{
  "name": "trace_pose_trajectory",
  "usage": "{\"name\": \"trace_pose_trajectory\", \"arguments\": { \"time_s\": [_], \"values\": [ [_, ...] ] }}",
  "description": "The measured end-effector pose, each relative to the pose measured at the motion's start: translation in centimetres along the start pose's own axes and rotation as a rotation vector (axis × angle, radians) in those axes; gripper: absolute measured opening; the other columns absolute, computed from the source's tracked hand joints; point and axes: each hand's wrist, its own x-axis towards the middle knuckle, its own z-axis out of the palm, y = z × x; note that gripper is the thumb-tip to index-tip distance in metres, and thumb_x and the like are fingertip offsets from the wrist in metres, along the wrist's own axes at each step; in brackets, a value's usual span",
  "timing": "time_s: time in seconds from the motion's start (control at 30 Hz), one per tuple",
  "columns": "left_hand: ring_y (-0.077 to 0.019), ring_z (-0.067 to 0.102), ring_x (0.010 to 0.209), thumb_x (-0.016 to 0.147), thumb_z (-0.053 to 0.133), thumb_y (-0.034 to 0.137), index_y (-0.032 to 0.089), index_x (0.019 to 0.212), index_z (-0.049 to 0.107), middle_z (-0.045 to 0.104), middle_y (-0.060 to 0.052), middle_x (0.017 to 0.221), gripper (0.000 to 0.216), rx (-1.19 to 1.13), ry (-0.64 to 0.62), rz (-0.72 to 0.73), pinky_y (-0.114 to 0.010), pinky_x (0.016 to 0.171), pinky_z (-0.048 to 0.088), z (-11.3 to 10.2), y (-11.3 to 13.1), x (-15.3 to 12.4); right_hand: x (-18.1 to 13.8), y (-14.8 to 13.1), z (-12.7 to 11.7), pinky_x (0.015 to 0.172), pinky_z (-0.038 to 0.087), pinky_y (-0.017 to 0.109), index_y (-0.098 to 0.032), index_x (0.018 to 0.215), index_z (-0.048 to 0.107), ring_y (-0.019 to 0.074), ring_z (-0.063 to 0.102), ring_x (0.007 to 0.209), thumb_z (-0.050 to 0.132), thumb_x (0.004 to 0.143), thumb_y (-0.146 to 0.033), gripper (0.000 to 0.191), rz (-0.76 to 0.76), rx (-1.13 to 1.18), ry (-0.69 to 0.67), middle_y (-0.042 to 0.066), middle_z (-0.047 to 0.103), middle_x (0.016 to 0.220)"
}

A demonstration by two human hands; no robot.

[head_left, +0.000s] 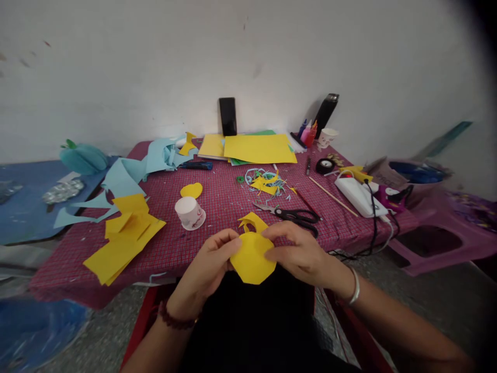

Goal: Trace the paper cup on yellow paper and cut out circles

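Observation:
A rounded piece of yellow paper point(253, 259) is held up over the table's front edge, between both hands. My left hand point(213, 259) pinches its left side with the thumb on top. On its right side, the fingers of my right hand point(301, 254) are closed on the paper's edge. Behind it a curled yellow scrap point(254, 221) shows; whether it is joined to the rounded piece I cannot tell. Black-handled scissors point(293, 214) lie partly open just beyond my right hand. An upturned paper cup point(189, 213) stands beyond my left hand, beside yellow paper rounds point(191, 190).
Yellow sheets point(128, 233) and light-blue offcuts point(122, 178) lie at the left. Paper shreds point(266, 181) sit mid-table. At the back are stacked coloured sheets point(260, 147) and a phone point(228, 116). A white power strip point(359, 197) with cables is at the right.

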Motion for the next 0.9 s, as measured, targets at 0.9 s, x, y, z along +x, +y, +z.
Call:
{"name": "trace_pose_trajectory", "arguments": {
  "time_s": [0.9],
  "values": [
    [-0.0099, 0.055, 0.06, 0.08, 0.067, 0.025, 0.025, 0.122, 0.054, 0.061, 0.004, 0.069, 0.044, 0.431, 0.281, 0.478, -0.018, 0.056, 0.043, 1.1, -2.2, -1.7, -0.6, -1.1, 1.9, 0.084, 0.048, 0.032, -0.019, 0.082, 0.061, 0.017, 0.06, 0.095, 0.063, 0.087, -0.023, 0.007, 0.583, 0.575, 0.122, 0.005, 0.062, 0.099]
  ]
}}
